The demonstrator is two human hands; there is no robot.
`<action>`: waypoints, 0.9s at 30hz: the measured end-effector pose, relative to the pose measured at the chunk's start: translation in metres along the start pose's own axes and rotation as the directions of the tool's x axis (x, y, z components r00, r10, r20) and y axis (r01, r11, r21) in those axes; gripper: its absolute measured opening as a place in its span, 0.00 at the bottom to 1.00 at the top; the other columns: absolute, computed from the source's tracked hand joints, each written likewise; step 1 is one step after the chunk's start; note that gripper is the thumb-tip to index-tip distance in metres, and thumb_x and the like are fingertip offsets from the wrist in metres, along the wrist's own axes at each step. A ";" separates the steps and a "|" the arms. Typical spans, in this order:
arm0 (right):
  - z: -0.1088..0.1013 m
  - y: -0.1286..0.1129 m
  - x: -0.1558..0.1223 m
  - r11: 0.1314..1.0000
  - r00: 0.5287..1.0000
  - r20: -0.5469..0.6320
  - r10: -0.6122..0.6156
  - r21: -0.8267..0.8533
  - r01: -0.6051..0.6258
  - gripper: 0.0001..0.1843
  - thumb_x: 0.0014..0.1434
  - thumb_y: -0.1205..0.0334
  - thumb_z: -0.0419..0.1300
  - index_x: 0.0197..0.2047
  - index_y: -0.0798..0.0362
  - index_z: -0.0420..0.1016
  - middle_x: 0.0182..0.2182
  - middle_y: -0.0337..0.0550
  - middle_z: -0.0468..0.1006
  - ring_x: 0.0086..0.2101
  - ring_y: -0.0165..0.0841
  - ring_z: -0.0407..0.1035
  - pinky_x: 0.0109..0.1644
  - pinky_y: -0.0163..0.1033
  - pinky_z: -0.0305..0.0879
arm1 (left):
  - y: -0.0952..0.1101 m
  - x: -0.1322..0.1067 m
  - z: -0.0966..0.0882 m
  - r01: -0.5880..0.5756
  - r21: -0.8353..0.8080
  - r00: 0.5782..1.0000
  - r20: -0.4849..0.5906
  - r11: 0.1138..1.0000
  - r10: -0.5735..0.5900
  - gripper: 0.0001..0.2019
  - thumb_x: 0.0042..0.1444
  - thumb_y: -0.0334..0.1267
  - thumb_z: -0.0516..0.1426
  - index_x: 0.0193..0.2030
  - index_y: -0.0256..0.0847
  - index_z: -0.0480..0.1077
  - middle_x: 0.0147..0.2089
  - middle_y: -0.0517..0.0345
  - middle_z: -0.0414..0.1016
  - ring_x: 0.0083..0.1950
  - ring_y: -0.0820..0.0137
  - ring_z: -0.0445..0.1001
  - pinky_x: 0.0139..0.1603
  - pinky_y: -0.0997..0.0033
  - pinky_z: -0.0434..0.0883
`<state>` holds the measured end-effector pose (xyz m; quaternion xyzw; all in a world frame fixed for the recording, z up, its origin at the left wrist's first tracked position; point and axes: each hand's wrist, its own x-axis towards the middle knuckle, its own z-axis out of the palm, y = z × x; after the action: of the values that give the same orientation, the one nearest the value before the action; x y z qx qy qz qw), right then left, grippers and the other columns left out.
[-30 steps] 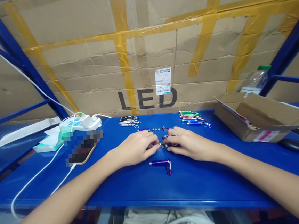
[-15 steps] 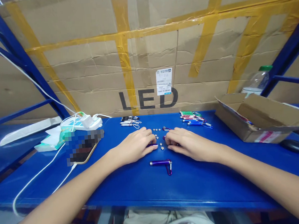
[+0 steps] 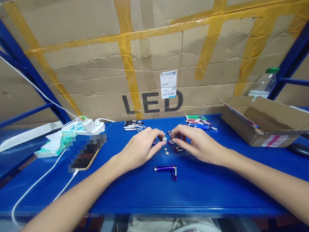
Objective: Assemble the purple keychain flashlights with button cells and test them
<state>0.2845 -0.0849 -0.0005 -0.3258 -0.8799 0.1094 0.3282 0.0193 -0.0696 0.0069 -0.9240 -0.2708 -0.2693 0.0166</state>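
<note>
Between the thumb and forefinger of my left hand (image 3: 142,147) is a small silvery button cell (image 3: 164,139). My right hand (image 3: 197,141) faces it, fingers curled and fingertips close together; what they pinch, if anything, is too small to make out. Beside those fingertips lie purple carabiner end pieces (image 3: 178,149) with silver ends. Two loose button cells (image 3: 166,153) rest on the table below the gap between my hands. Nearer to me lies a purple penlight (image 3: 165,168) with a carabiner clip. Part of a purple tube (image 3: 154,142) shows behind my left fingers.
Black and silver penlights (image 3: 132,126) lie at the back; green, red and blue ones (image 3: 196,121) lie right of them. An open cardboard box (image 3: 265,120) and a black mouse (image 3: 303,150) are at right. A phone (image 3: 86,156), power strip (image 3: 97,128) and cables occupy the left.
My hands have lifted slightly from the table. A button cell now shows in my left fingertips, and fewer loose cells are visible. The end pieces by my right hand are more exposed.
</note>
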 end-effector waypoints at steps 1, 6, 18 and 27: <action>0.000 -0.001 0.000 1.000 1.000 -0.020 -0.013 0.002 0.013 0.05 0.78 0.61 0.55 0.49 0.49 0.71 0.41 0.44 0.80 0.40 0.36 0.74 0.47 0.41 0.69 | 0.000 0.000 0.000 -0.005 -0.004 1.000 -0.010 1.000 0.005 0.11 0.78 0.44 0.52 0.54 0.40 0.70 0.47 0.51 0.78 0.46 0.63 0.77 0.49 0.64 0.74; 0.000 -0.003 0.001 0.998 0.993 -0.102 -0.061 -0.007 0.061 0.07 0.78 0.61 0.54 0.51 0.49 0.74 0.45 0.46 0.82 0.44 0.39 0.76 0.51 0.44 0.72 | 0.002 0.000 0.000 -0.025 -0.051 0.999 -0.032 0.998 0.023 0.09 0.78 0.41 0.52 0.55 0.41 0.70 0.49 0.51 0.80 0.47 0.64 0.78 0.50 0.64 0.75; 0.000 -0.005 0.001 0.998 0.988 -0.149 -0.043 0.046 0.050 0.07 0.78 0.58 0.57 0.50 0.49 0.75 0.42 0.44 0.83 0.40 0.37 0.77 0.47 0.41 0.73 | -0.003 -0.002 0.005 -0.027 -0.074 0.999 -0.045 0.997 0.023 0.14 0.78 0.44 0.55 0.63 0.42 0.68 0.50 0.51 0.80 0.48 0.64 0.78 0.52 0.63 0.75; 0.000 -0.005 0.000 0.998 0.989 -0.142 -0.029 0.046 0.036 0.08 0.78 0.57 0.55 0.53 0.48 0.74 0.45 0.46 0.84 0.41 0.37 0.78 0.48 0.41 0.74 | -0.007 0.000 0.006 -0.090 -0.031 0.993 -0.073 0.995 0.087 0.13 0.74 0.47 0.59 0.51 0.39 0.76 0.47 0.49 0.82 0.49 0.61 0.77 0.54 0.61 0.74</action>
<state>0.2817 -0.0885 0.0013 -0.3103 -0.8568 0.1020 0.3991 0.0183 -0.0628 0.0011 -0.9250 -0.2241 -0.3060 0.0224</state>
